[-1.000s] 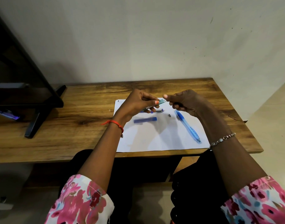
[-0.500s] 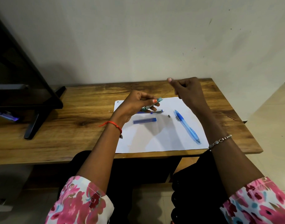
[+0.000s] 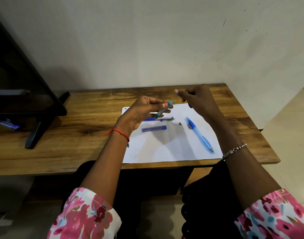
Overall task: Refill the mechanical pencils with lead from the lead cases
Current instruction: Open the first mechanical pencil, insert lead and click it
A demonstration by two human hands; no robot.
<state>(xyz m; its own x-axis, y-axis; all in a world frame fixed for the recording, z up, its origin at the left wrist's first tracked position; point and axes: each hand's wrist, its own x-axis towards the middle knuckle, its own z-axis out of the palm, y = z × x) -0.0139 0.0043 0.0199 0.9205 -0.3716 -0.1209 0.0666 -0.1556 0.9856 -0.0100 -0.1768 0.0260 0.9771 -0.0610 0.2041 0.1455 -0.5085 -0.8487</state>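
Left hand (image 3: pixel 139 112) gripped teal lead case (image 3: pixel 162 110), right hand (image 3: pixel 197 99) fingers pinched on one lead (image 3: pixel 178 101) w/ blue pencil (image 3: pixel 200 135) prob. next, needing steady aim.

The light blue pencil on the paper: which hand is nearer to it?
Right. The right hand is raised above and behind the light blue pencil's top end; the left hand, holding the teal lead case, is farther left.
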